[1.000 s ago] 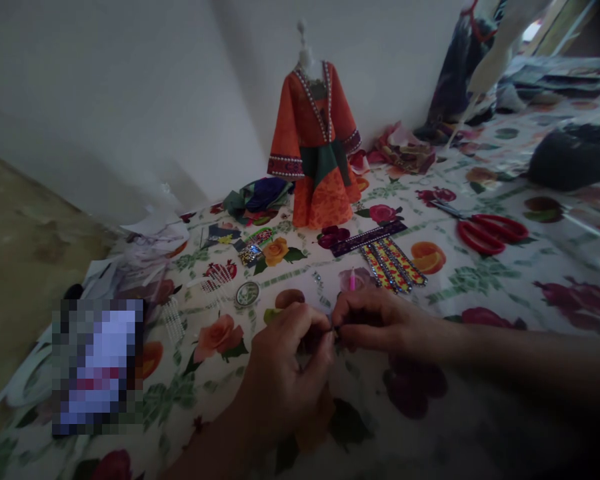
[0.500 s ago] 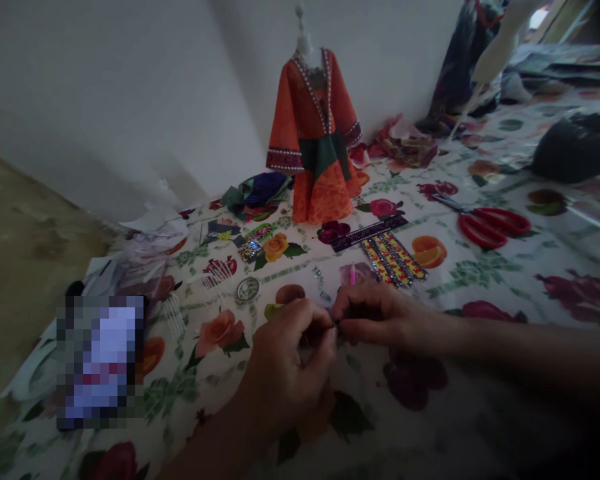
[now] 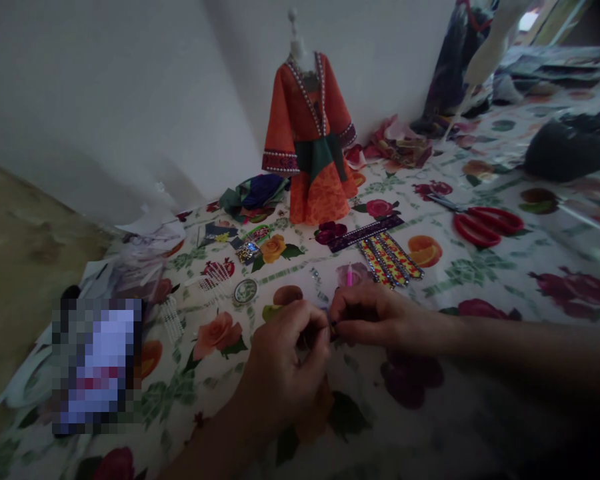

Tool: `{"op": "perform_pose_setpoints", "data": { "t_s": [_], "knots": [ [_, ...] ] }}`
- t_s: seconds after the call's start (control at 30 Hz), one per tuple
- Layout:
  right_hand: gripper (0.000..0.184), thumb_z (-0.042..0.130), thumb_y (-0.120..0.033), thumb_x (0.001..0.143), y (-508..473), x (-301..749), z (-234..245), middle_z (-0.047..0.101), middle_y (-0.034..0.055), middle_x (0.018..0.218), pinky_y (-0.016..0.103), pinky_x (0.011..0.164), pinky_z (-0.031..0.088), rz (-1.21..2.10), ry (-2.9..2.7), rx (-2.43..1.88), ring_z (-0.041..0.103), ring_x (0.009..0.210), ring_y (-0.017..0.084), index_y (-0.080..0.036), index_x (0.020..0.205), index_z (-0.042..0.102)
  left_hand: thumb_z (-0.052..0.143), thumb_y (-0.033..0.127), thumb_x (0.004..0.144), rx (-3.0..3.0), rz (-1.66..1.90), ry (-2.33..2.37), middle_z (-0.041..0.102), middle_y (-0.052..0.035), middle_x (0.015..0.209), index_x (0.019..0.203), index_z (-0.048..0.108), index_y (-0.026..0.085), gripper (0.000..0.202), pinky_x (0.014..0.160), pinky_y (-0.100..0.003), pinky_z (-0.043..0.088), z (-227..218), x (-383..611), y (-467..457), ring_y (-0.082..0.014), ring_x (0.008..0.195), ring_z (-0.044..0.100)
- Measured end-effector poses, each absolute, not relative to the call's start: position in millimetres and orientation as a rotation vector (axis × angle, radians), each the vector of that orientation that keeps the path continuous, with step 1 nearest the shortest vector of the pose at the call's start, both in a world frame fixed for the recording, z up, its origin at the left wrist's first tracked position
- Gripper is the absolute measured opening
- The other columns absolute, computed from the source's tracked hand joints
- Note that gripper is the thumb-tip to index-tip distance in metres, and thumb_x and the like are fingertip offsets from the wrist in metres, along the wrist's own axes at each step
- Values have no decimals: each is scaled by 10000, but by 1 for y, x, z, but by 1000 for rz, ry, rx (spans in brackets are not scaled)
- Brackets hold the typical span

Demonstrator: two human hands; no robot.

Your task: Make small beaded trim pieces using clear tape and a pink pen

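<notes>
My left hand (image 3: 287, 363) and my right hand (image 3: 380, 319) meet low over the tablecloth, fingertips almost touching. Both are closed in a pinch on something small and dark, mostly hidden by the fingers. Just beyond the right hand a pink pointed stick (image 3: 350, 275) shows its tip. Yellow-and-red patterned strips (image 3: 390, 260) edged with shiny stones lie behind that hand, touching a dark purple trim strip (image 3: 366, 233). Farther back, a small dress form wears an orange and green dress (image 3: 307, 133) trimmed with pearl-like beads.
Red-handled scissors (image 3: 487, 225) lie at the right, points toward the dress. On the left are a round green tin (image 3: 245, 291), rows of bead strips (image 3: 173, 319), clear plastic packaging (image 3: 140, 257) and a pixelated device (image 3: 100, 367). A black bag (image 3: 570, 147) sits at the far right.
The view has shifted slightly, so things on the table appear a little farther left. Both hands stay pinched together, with only a slight movement of the fingertips.
</notes>
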State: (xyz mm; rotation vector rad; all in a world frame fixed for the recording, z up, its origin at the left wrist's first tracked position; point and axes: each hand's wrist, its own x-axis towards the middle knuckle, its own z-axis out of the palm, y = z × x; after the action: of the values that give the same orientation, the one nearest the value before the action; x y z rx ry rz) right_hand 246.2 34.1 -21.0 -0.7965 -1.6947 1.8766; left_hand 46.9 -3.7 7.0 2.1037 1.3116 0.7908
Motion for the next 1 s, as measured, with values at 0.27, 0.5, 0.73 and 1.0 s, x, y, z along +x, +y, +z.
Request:
{"op": "perform_pose_setpoints", "data": {
  "t_s": [0.27,0.5,0.73,1.0],
  "knots": [
    [101,612,-260,887,33,245,-17,544,-16,734,233,569,372,1817,-1740,-797,475,647,103,-162,888,591,535,106,826,2093,787,1329,560,26,656,739,535,183,116,544,-228,406,12,49,-5,-111,590,555],
    [103,619,-269,893,33,246,-20,547,-18,724,236,571,369,1814,-1763,-839,483,650,105,-169,904,599,515,84,811,2112,780,1337,560,28,648,742,544,183,124,539,-227,400,11,49,-5,-109,582,555],
    [114,631,-270,909,33,246,-22,533,-28,711,218,538,346,1826,-1754,-820,454,623,88,-160,907,602,496,92,823,2114,770,1320,562,21,655,750,548,178,124,536,-231,398,11,49,-4,-110,583,550],
    [104,629,-249,904,33,244,-23,543,-22,730,215,557,358,1845,-1729,-811,459,638,84,-153,893,589,504,94,826,2141,756,1306,576,21,663,761,547,181,117,540,-231,403,12,48,-6,-112,590,561]
  ]
}}
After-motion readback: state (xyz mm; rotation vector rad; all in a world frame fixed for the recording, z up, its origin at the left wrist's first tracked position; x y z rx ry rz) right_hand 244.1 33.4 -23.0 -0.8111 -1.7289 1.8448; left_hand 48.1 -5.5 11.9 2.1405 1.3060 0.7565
